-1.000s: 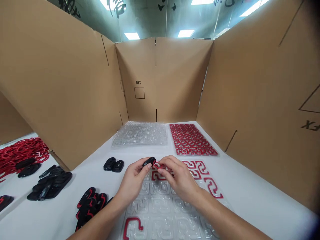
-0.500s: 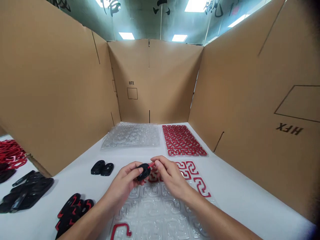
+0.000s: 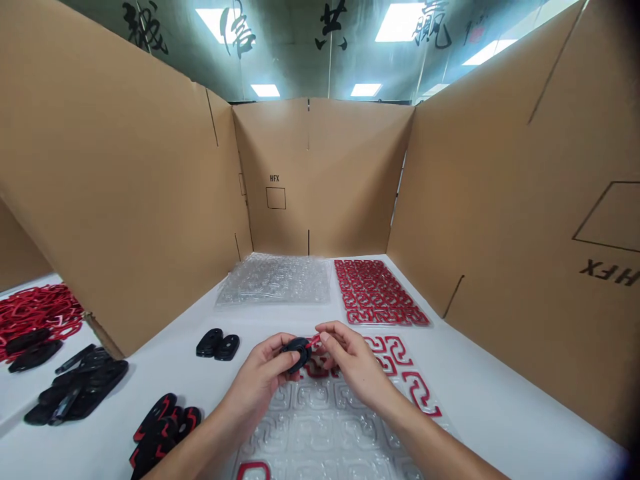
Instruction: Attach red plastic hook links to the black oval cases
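Observation:
My left hand (image 3: 265, 370) is closed round a small black rounded plastic piece (image 3: 299, 353), thumb on its near face. A thin red plastic piece (image 3: 314, 341) is pinched between the thumb and fingers of my right hand (image 3: 353, 357). Its left end meets the edge of the black piece; whether it sits inside cannot be made out. Both hands are over the far part of a clear moulded tray (image 3: 320, 420). Red bent pieces (image 3: 420, 390) lie in the tray's far and right pockets, and another red piece (image 3: 254, 469) is at its near left corner.
Two black pieces (image 3: 217, 345) lie left of my hands. Nearer stands a pile of black pieces with red inlays (image 3: 165, 427). Farther left are black parts (image 3: 83, 387) and red pieces (image 3: 43, 307). Clear trays (image 3: 275, 280) and a red-filled tray (image 3: 380, 293) lie behind. Cardboard walls (image 3: 325, 180) enclose three sides.
The whole view has shifted, so everything appears slightly lower and farther right. The black piece has turned a little in my left hand. Both hands keep their hold.

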The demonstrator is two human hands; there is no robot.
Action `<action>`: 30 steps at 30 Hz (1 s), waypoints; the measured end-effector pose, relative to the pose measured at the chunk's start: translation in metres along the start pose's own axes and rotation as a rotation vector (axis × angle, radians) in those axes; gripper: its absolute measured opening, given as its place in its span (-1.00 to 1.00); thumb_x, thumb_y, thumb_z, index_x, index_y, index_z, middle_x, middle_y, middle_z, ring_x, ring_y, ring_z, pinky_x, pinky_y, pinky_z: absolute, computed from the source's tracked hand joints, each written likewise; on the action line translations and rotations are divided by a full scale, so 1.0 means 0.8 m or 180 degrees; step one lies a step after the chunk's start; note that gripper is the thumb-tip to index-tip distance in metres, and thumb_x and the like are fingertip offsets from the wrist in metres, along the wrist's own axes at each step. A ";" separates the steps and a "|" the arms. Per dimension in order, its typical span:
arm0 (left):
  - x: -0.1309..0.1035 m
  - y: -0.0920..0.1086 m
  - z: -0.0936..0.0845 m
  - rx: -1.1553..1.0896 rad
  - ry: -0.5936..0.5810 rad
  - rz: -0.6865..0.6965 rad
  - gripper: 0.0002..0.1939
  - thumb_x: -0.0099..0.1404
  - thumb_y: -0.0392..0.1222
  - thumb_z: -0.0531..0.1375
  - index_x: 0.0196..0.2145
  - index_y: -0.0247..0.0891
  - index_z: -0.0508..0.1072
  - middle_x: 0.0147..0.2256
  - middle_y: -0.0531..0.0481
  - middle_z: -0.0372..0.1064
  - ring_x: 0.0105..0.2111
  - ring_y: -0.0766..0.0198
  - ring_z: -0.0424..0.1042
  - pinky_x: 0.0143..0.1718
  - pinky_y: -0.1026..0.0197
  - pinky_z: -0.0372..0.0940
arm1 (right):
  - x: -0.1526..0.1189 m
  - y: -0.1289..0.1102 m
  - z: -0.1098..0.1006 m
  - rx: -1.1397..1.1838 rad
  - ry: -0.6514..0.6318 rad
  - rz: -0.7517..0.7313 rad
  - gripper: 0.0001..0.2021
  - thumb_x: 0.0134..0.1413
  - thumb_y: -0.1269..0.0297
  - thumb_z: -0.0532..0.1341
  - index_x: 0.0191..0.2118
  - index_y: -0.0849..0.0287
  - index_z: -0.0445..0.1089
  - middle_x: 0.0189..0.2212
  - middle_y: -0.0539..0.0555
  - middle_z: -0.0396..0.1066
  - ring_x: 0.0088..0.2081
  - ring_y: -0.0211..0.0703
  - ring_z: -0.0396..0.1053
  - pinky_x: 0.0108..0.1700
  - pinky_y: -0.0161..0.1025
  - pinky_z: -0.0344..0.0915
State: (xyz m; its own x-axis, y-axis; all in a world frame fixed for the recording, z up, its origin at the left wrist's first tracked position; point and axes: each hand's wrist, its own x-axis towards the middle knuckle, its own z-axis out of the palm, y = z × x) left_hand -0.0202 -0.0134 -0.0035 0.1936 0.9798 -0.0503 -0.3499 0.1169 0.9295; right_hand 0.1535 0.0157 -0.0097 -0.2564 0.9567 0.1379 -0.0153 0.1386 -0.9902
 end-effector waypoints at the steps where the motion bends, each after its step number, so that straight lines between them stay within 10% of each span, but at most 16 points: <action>1: 0.000 0.000 0.000 0.0002 0.0025 0.0006 -0.81 0.04 -0.18 0.35 -0.35 -0.28 0.53 -0.33 -0.04 0.45 -0.35 0.29 0.34 -0.37 0.30 0.25 | 0.000 0.001 0.000 -0.0100 0.0053 -0.0047 -0.63 0.05 -0.06 0.23 -0.19 0.15 0.40 -0.44 -0.02 0.43 -0.48 -0.27 0.32 -0.45 -0.33 0.29; 30: 0.002 -0.003 0.001 -0.0346 -0.0024 -0.0092 -0.73 0.08 -0.05 0.37 -0.33 -0.30 0.57 -0.31 -0.11 0.52 -0.37 0.30 0.40 -0.42 0.32 0.29 | 0.003 -0.002 -0.002 0.0417 -0.0127 0.0159 -0.56 -0.08 -0.13 0.31 -0.29 0.18 0.43 -0.48 -0.01 0.45 -0.44 -0.22 0.39 -0.46 -0.33 0.29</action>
State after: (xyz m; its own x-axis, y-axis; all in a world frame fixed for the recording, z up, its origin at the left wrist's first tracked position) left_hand -0.0181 -0.0126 -0.0053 0.2119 0.9745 -0.0735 -0.4413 0.1625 0.8825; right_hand 0.1548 0.0179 -0.0080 -0.2980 0.9503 0.0900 -0.1268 0.0540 -0.9905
